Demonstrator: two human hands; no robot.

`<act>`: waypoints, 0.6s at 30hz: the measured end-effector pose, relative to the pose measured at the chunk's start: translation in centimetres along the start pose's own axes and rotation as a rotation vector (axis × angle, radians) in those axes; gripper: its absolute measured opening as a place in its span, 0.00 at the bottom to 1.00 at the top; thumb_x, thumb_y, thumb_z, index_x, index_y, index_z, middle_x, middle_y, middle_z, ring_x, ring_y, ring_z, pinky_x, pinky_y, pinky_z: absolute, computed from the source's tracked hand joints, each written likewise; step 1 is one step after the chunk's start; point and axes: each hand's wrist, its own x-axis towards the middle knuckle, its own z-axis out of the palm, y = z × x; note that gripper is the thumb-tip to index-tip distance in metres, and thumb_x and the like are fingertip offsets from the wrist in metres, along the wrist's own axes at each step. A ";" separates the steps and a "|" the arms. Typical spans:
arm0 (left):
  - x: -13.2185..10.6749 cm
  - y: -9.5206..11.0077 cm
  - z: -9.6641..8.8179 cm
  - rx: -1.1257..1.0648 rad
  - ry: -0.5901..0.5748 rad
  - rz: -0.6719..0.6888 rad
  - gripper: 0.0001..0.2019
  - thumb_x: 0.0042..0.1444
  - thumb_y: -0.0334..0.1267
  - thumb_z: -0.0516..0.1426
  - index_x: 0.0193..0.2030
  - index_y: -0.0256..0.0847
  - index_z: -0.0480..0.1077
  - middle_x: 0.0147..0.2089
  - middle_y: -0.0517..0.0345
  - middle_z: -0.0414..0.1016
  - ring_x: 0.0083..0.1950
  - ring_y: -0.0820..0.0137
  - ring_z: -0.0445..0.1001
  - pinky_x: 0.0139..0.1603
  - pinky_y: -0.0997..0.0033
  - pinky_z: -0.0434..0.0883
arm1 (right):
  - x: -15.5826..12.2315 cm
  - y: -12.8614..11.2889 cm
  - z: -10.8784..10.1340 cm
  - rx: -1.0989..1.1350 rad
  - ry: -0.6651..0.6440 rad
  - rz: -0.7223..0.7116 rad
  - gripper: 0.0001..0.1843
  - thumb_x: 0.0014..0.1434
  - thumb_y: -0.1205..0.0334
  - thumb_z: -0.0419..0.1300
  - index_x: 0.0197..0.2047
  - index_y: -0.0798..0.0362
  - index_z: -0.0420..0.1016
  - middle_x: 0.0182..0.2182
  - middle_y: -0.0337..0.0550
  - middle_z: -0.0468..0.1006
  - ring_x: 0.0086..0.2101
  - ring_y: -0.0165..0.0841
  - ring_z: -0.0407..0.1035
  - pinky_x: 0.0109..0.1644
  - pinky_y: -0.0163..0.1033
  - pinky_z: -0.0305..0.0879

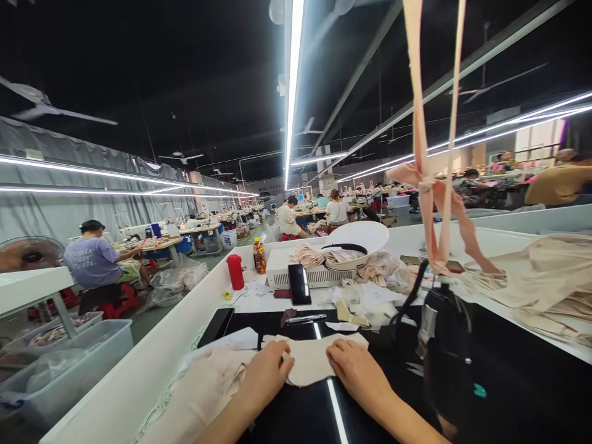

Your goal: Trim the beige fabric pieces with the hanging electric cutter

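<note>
A small beige fabric piece [311,359] lies on the black table surface [509,370] near the front edge. My left hand [266,376] rests on its left end with the fingers curled and pressed down on the cloth. My right hand [356,367] presses on its right end, fingers bent at the edge. More beige fabric [203,385] is heaped under my left forearm. A thin light strip [335,407] runs across the table between my hands.
A black device [444,345] hangs on pink ribbons [428,185] at right. Ahead are a phone [299,283], tweezers [305,319], a red cup [235,271], a bottle [259,256], a white box [282,268] and a fabric pile [546,277]. Other workers sit at distant tables.
</note>
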 end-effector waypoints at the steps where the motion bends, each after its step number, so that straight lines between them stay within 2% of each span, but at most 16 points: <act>1: -0.5 0.1 -0.1 0.047 -0.018 0.026 0.09 0.64 0.35 0.58 0.50 0.43 0.76 0.47 0.51 0.79 0.52 0.57 0.78 0.59 0.59 0.68 | -0.1 0.0 0.2 -0.004 0.004 -0.012 0.19 0.72 0.68 0.48 0.42 0.53 0.81 0.42 0.54 0.83 0.45 0.49 0.76 0.51 0.50 0.68; 3: -1.3 0.4 -0.2 0.111 -0.030 0.050 0.13 0.64 0.36 0.58 0.52 0.40 0.77 0.53 0.44 0.79 0.56 0.51 0.77 0.60 0.56 0.68 | -0.3 0.0 0.5 0.001 0.013 -0.039 0.20 0.72 0.67 0.47 0.43 0.53 0.81 0.44 0.55 0.83 0.45 0.50 0.76 0.51 0.52 0.68; 5: -2.2 0.7 -0.8 0.137 -0.012 0.069 0.18 0.65 0.38 0.56 0.59 0.40 0.76 0.57 0.41 0.78 0.58 0.50 0.77 0.60 0.55 0.68 | -0.6 -0.1 0.7 0.023 0.020 -0.071 0.19 0.71 0.67 0.47 0.46 0.51 0.81 0.46 0.54 0.83 0.46 0.49 0.77 0.51 0.51 0.70; 7: -3.4 0.7 -2.1 0.140 0.021 0.086 0.19 0.66 0.40 0.56 0.61 0.43 0.75 0.56 0.46 0.80 0.57 0.53 0.78 0.60 0.59 0.69 | -0.9 -0.5 0.8 0.051 0.018 -0.101 0.18 0.70 0.67 0.49 0.47 0.50 0.81 0.47 0.52 0.84 0.47 0.48 0.77 0.51 0.51 0.71; 9: -5.0 0.1 -4.3 0.147 0.071 0.079 0.16 0.67 0.40 0.54 0.57 0.46 0.78 0.53 0.51 0.81 0.54 0.56 0.78 0.57 0.62 0.69 | -1.3 -1.1 0.6 0.080 0.006 -0.125 0.17 0.68 0.67 0.51 0.45 0.48 0.82 0.47 0.50 0.84 0.47 0.48 0.78 0.51 0.51 0.73; 14: -10.1 -3.7 -11.2 0.237 0.228 -0.100 0.13 0.66 0.39 0.49 0.45 0.42 0.74 0.46 0.49 0.80 0.48 0.55 0.77 0.49 0.60 0.66 | -2.4 -3.2 -0.2 0.226 -0.121 -0.139 0.16 0.65 0.67 0.54 0.47 0.46 0.82 0.49 0.49 0.83 0.49 0.48 0.78 0.53 0.51 0.73; 16: -11.9 -5.6 -12.8 0.261 0.248 -0.181 0.10 0.65 0.38 0.49 0.40 0.42 0.72 0.43 0.49 0.79 0.46 0.55 0.77 0.46 0.60 0.64 | -2.8 -3.8 -0.2 0.274 -0.164 -0.160 0.15 0.66 0.67 0.54 0.47 0.47 0.81 0.49 0.50 0.82 0.49 0.47 0.77 0.54 0.51 0.73; 18: -13.2 -7.1 -13.2 0.256 0.232 -0.237 0.08 0.64 0.40 0.52 0.37 0.42 0.70 0.42 0.51 0.80 0.44 0.57 0.77 0.45 0.62 0.64 | -3.1 -4.3 0.0 0.313 -0.185 -0.188 0.15 0.67 0.66 0.53 0.46 0.47 0.81 0.49 0.50 0.82 0.50 0.47 0.77 0.55 0.50 0.73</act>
